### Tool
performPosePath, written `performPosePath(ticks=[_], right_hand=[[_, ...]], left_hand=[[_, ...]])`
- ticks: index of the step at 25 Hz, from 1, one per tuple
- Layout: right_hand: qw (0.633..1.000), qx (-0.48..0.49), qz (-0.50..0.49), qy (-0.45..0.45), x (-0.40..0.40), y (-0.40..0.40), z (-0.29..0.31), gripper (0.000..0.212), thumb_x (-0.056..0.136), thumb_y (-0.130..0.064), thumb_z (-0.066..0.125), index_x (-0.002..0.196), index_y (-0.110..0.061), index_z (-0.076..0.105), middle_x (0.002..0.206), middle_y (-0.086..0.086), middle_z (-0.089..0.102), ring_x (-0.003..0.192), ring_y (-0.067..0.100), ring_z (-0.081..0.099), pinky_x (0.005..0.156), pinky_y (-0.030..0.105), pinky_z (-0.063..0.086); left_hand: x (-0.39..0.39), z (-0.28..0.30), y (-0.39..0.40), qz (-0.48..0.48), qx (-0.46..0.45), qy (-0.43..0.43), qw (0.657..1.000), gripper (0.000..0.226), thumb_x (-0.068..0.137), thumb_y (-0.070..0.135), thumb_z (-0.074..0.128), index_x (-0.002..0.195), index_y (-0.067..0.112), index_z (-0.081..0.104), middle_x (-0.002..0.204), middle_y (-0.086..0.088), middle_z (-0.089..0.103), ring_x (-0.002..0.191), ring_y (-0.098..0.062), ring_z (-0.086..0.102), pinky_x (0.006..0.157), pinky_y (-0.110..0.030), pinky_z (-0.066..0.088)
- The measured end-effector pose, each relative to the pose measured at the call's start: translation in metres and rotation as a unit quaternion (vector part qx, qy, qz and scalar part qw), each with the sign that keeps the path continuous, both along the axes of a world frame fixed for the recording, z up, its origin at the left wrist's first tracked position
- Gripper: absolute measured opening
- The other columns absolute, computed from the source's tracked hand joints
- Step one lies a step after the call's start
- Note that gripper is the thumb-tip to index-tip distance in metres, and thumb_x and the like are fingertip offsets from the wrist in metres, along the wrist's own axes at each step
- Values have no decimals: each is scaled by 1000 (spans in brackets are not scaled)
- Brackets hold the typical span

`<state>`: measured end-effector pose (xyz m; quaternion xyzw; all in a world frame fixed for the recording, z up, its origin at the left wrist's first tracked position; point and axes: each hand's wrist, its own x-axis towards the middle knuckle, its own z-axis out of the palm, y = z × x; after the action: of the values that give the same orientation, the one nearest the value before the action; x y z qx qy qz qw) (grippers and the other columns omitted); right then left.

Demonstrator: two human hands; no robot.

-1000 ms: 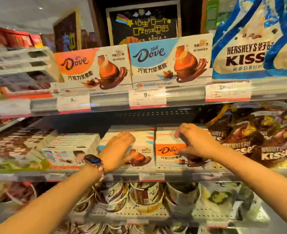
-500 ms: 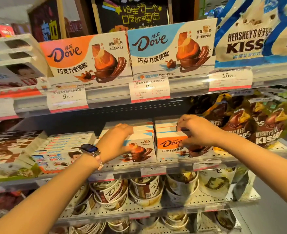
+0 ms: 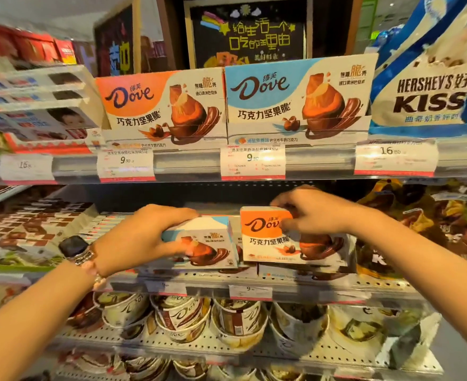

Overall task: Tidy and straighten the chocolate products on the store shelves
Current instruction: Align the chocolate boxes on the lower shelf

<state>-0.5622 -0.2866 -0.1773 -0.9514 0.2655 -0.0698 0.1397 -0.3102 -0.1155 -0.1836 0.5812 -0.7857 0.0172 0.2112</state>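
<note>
two dove boxes sit mid-shelf: the left hand (image 3: 133,240) curls its fingers around the blue box (image 3: 204,243), the right hand (image 3: 312,213) at 3 o'clock pinches the orange box (image 3: 270,237), likely standing both upright to face front.

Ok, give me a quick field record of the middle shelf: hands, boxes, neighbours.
left hand: grips blue Dove box, front face tilted up
right hand: grips orange Dove box, front face towards camera
boxes: side by side on middle shelf
right neighbour: Hershey's Kisses bags
below: Dove cups
</note>
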Motion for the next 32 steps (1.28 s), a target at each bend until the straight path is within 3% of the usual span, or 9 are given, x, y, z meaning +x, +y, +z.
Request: performPosePath(ticks=[3,7,12,16,18,22,26,30,32], right_hand=[[998,-13,59,5,41,-1,-4,33,82,-27,64,114,-21,62,101,-4,68,89,12,62,82,38,53],[994,-3,109,-15,89,5,-14,44,81,-24,66,122,-19,52,104,-8,58,87,8,57,78,31,49],[988,-28,137,-61,120,11,-20,25,83,-29,64,105,-22,55,95,-9,55,83,8,51,72,30,45],[986,-60,130,-84,120,18,-30,29,87,-27,59,114,-21,54,106,-6,58,93,8,45,76,25,41],[985,-44,132,-101,116,20,-34,28,87,-31,60,112,-22,55,110,-3,61,93,11,51,77,26,44],[989,-43,117,-75,109,15,-41,27,82,-26,67,105,-32,54,112,-7,62,99,11,56,83,34,52],[988,-90,125,-29,110,16,-49,27,83,-20,66,110,-25,65,123,-6,60,116,11,52,98,31,45],[983,75,97,-137,89,18,-33,35,94,-33,48,102,-6,69,108,10,67,100,18,62,90,36,48],[975,136,87,-154,74,27,-22,37,93,-36,48,111,-9,64,100,5,69,93,13,63,83,31,50]], left_hand=[[3,-10,9,6,-4,-33,999,57,75,72,42,122,41,45,111,14,65,101,5,52,73,-7,47],[10,-14,12,27,21,-43,998,52,76,50,56,126,43,44,108,14,67,90,-2,61,73,-26,53],[21,-12,18,2,29,-30,999,56,74,41,55,128,45,43,113,16,65,94,-1,61,76,-21,49],[27,-19,20,-5,58,17,998,47,76,37,64,118,41,43,82,26,64,63,3,58,52,-10,43],[25,-20,15,-20,70,37,997,38,75,31,68,105,35,44,80,24,64,61,2,58,49,-8,39],[24,-20,4,-45,78,34,995,34,77,36,67,108,33,54,98,20,65,83,3,61,65,-13,48],[28,-24,-1,-49,55,0,997,43,78,45,61,119,36,57,107,20,61,97,5,55,80,-10,44],[27,-25,-5,-44,60,15,997,37,75,48,64,109,35,61,102,20,63,94,4,57,76,-14,48],[23,-25,-12,-33,59,46,997,31,71,39,75,92,38,54,91,19,62,88,3,58,68,-12,47]])
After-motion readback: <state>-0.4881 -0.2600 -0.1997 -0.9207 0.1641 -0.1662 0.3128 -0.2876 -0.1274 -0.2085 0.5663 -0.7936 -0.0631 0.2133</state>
